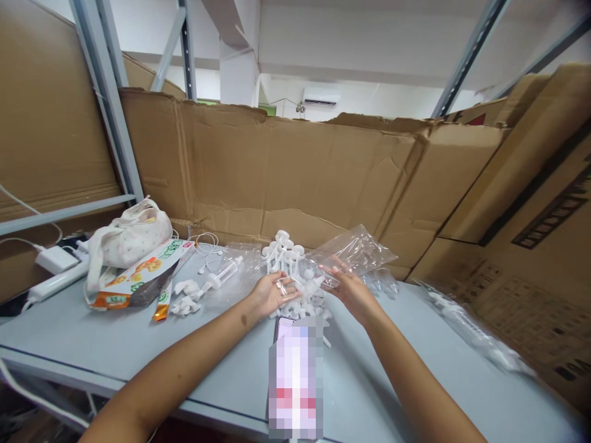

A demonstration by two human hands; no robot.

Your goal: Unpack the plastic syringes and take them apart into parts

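Observation:
My left hand (273,294) is palm up over a heap of small white plastic parts (282,253), its fingers stretched out and apart. A white cone-tipped piece (314,284) shows between my two hands; what supports it is unclear. My right hand (349,290) is at the near edge of a clear plastic bag (357,247), with the film between its thumb and curled fingers. The bag rises at a slant behind that hand. Below the heap, a phone (295,375) with a blurred-out screen lies in front of me.
Left on the grey table (221,363) are a clear bottle (225,272), crumpled tissues (187,298), a food packet (143,274), a white cloth bag (133,237) and a charger (58,259). Wrapped white parts (475,329) lie right. Cardboard (295,172) walls the back.

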